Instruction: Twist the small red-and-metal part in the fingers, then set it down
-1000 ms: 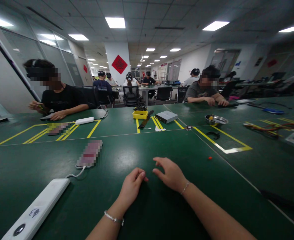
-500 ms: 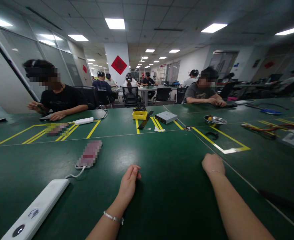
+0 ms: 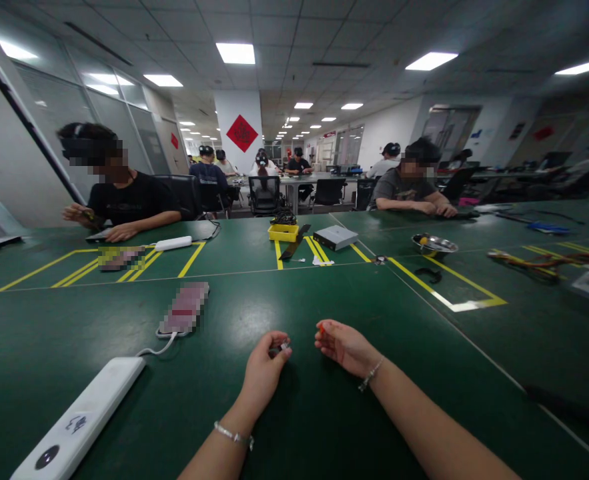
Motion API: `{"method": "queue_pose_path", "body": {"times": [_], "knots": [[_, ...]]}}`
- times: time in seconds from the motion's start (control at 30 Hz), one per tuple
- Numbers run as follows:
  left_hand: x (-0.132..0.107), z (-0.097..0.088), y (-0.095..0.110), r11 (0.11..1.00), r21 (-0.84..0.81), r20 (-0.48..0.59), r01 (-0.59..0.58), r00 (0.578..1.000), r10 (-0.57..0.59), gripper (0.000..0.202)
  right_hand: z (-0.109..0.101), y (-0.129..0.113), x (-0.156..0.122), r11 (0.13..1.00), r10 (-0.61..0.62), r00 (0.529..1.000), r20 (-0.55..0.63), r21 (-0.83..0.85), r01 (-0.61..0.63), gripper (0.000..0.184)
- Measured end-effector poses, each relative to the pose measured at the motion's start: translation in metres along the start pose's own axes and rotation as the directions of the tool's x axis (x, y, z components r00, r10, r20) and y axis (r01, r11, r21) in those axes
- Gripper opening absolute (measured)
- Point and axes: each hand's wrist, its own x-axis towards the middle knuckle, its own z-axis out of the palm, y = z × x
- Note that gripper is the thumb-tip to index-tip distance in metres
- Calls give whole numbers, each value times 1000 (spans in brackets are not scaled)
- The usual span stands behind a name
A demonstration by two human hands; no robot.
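My left hand (image 3: 263,367) is low over the green table (image 3: 304,427), its thumb and fingers closed on a small silvery piece (image 3: 285,345) too small to name. Facing it from the right, my right hand (image 3: 348,348) pinches a small orange piece (image 3: 322,328) at its fingertips; most of that piece is hidden. A narrow gap separates the two hands. To the left of them lies a phone (image 3: 187,308) with a white cable running to a long white power bank (image 3: 81,420).
Across the table are a yellow tray (image 3: 283,233) with black cables, a grey box (image 3: 335,237), a metal bowl (image 3: 447,246) and a black curved piece (image 3: 429,275). Coloured wires (image 3: 527,263) lie at the right. Two people sit opposite, at left and right.
My right hand has swung left from the table's right side to beside my left hand, and an orange piece now shows in it. My left hand has turned, revealing the silvery piece.
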Motion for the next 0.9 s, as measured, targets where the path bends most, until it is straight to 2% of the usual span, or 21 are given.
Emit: {"method": "queue_pose_path", "body": {"times": [0.1, 0.2, 0.3, 0.47, 0.7, 0.9], "knots": [[0, 1, 3, 1000, 20, -10, -11, 1000, 12, 21, 18, 7, 3, 990, 78, 997, 22, 115, -80, 14], [0, 1, 6, 1000, 8, -16, -12, 1000, 13, 21, 30, 13, 4, 987, 35, 999, -34, 157, -29, 10], [-1, 0, 7, 1000, 14, -27, -6, 1000, 6, 22, 36, 21, -1, 992, -49, 999, -2, 118, 49, 13], [-3, 0, 8, 998, 56, -38, -13, 999, 16, 17, 35, 28, -8, 993, -115, 989, 97, 22, 113, 22], [-5, 0, 7, 997, 67, -32, -26, 999, 28, 15, 34, 29, -4, 994, -111, 990, 83, -3, 111, 24], [-9, 0, 10, 989, 120, 43, -82, 996, 78, 20, 35, 30, -3, 992, -122, 991, 49, 24, 121, 23]]}}
